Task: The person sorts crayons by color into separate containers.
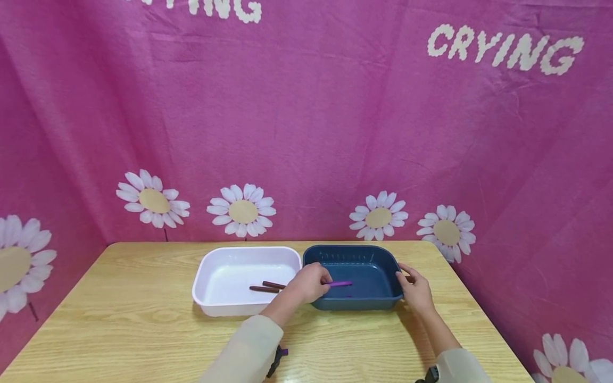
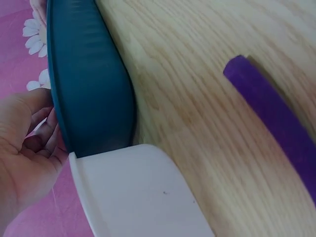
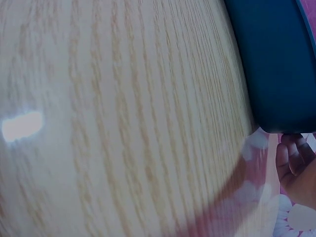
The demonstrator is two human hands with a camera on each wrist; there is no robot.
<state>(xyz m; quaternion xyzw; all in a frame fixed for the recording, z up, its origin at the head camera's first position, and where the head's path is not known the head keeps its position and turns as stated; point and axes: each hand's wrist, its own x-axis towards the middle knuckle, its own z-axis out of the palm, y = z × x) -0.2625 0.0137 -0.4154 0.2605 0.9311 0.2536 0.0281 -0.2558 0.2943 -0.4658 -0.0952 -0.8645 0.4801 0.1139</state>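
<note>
Count: two tubs side by side on the table (image 1: 143,330), one white tub (image 1: 230,306) and one dark blue tub (image 1: 378,263); two brown sticks (image 1: 268,287) in the white one; one purple stick (image 1: 341,284).

My left hand (image 1: 311,282) pinches the purple stick's near end, hiding it; the stick juts toward 3 o'clock inside the blue tub.

My right hand (image 1: 415,290) rests on the blue tub's right rim, fingers relaxed.
</note>
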